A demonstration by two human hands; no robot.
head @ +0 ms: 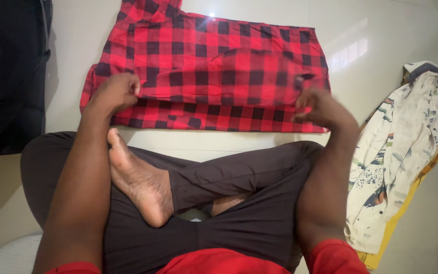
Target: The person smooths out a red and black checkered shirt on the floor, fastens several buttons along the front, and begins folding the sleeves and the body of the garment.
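Note:
A red and black checked shirt (pixel 214 71) lies flat on the pale floor in front of me, partly folded. My left hand (pixel 115 91) pinches the cloth near the shirt's left edge. At the right edge, my right hand (pixel 320 107) grips a fold of the same shirt. Both hands rest at the near hem. I sit cross-legged in dark trousers, one bare foot (pixel 140 180) lying on my lap between my arms.
A pile of pale printed shirts (pixel 406 147) with a yellow garment underneath lies on the floor at the right. A dark bag or garment (pixel 8 76) fills the upper left. The floor (pixel 381 30) is glossy pale tile.

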